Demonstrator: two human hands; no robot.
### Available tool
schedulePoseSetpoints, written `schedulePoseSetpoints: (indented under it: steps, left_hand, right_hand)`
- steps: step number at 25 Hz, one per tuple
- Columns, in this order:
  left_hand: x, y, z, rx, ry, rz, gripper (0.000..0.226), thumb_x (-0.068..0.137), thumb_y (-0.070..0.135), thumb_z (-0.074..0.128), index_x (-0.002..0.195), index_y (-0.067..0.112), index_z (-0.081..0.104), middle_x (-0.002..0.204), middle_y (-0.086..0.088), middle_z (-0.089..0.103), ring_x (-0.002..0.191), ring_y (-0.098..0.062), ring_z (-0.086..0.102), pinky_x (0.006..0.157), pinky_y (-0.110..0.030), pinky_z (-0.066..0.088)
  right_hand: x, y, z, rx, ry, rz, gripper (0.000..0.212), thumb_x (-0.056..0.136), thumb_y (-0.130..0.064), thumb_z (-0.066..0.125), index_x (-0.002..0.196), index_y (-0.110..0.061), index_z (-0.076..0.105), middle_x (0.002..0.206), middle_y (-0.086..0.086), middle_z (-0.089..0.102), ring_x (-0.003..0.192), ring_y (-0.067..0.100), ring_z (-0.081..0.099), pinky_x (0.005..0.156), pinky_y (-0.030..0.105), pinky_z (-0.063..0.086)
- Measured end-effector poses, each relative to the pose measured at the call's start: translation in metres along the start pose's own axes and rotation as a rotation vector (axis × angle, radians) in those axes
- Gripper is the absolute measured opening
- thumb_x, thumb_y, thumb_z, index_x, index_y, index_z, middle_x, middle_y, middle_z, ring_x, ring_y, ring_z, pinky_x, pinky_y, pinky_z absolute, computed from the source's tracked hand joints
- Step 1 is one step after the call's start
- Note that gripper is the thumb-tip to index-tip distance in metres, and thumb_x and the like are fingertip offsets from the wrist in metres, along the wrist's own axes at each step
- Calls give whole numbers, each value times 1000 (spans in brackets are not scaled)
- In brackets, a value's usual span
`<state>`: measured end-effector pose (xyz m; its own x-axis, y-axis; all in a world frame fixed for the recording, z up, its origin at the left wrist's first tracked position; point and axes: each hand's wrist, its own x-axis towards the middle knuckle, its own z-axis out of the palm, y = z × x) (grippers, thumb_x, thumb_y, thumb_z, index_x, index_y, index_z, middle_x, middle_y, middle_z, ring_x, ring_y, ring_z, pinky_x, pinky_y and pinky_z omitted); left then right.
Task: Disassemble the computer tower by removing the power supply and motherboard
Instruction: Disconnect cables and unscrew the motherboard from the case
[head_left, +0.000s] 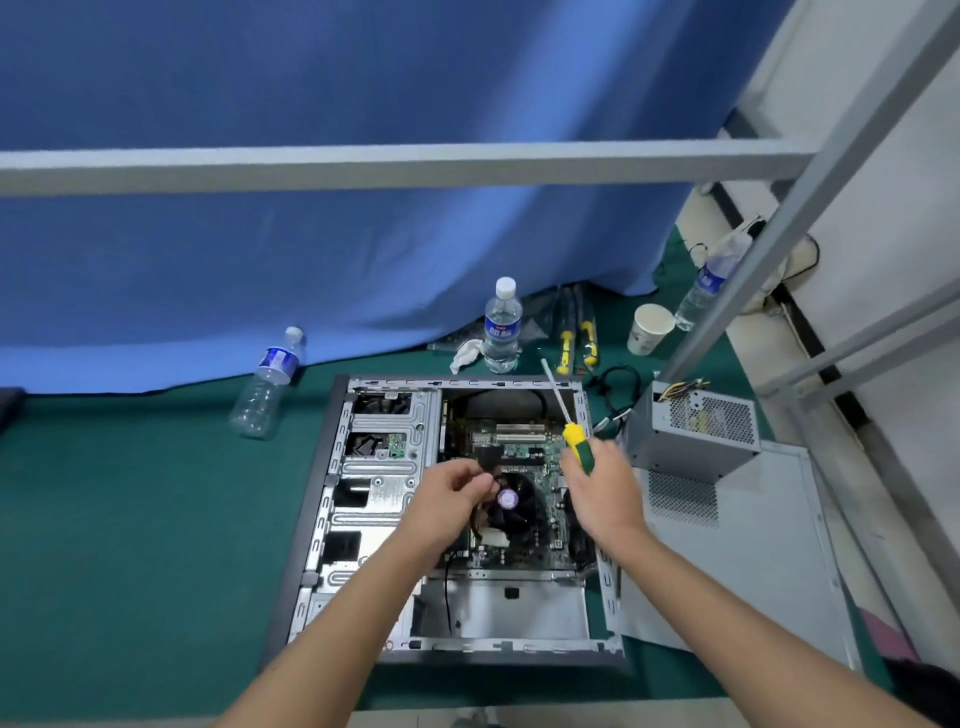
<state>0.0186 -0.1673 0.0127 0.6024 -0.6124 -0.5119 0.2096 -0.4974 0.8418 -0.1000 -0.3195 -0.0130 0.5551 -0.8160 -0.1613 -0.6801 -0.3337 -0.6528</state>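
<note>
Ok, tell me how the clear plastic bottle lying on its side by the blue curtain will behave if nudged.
The clear plastic bottle looks empty, so it is probably light. Lying on its round side, it would likely roll. Its thin walls may dent under squeezing fingers.

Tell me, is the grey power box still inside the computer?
Out. The power box sits on the side panel, right of the open computer case, its wires free.

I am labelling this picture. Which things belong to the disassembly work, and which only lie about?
For the job: computer case, motherboard, power supply, screwdriver, left hand, right hand.

Lying about: three water bottles, paper cup, crumpled tissue.
</note>
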Motion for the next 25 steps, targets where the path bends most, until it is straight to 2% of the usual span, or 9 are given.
schedulePoseSetpoints:
  steps: [3,7,10,13,16,19,21,23,25]
  left_hand:
    - [-5,17,-6,-348,11,-34,15,100,-1,49,102,-3,64,88,-10,67,77,-15,65,74,-32,55]
    - [-13,37,-2,-556,-39,-17,17,102,-1,42,103,0,59,81,-7,62,73,-17,66,70,-32,57]
    - [-19,51,1,-469,-102,22,16,102,3,47,97,0,61,89,-3,69,79,-14,71,71,-32,58]
    - [-24,65,-7,-295,-138,96,18,101,9,50,91,3,64,99,3,73,85,-9,69,69,-30,57]
    - [-31,67,-4,-203,-201,115,18,104,9,44,100,-1,58,84,-5,64,78,-16,65,68,-33,57]
    - [-38,69,4,-200,-285,141,22,106,10,37,109,5,58,87,-6,70,79,-23,71,64,-36,58]
    - [-37,70,5,-143,-318,173,28,106,13,36,110,18,64,86,0,73,71,-17,69,60,-30,50]
    - [-34,69,5,-63,-324,179,33,106,14,38,103,26,69,71,9,66,60,-9,61,57,-24,45]
    - [-29,66,6,46,-338,176,35,105,14,40,97,27,72,59,14,56,54,-6,55,55,-21,44]
  right_hand:
    - [-25,-13,-17,488,-96,256,19,93,-32,61,94,-13,57,83,-1,58,76,21,56,69,37,49]
    - [-42,-28,-33,723,-146,307,18,86,-17,74,92,-9,59,84,9,68,67,16,66,71,38,61]
    - [-44,-45,-36,738,-99,265,16,84,-6,73,91,-9,59,89,11,69,66,14,65,63,25,56]
    - [-43,-57,-47,743,-104,199,19,83,-3,72,92,-7,56,83,8,68,65,16,65,63,29,57]
    - [-40,-69,-61,676,-54,117,20,81,-3,71,91,-8,54,76,8,66,62,16,65,71,40,58]
    - [-40,-76,-67,667,-54,73,19,82,-5,72,90,-11,56,76,5,68,62,14,67,70,36,58]
    - [-39,-75,-70,648,-105,52,21,81,-6,75,90,-11,56,79,5,68,62,14,68,65,32,59]
    - [-39,-72,-75,647,-134,37,24,79,-5,77,94,-8,58,89,5,69,66,12,68,65,29,58]
    - [-37,-66,-81,618,-157,12,26,78,-6,79,95,-9,59,96,5,69,68,13,67,66,34,60]
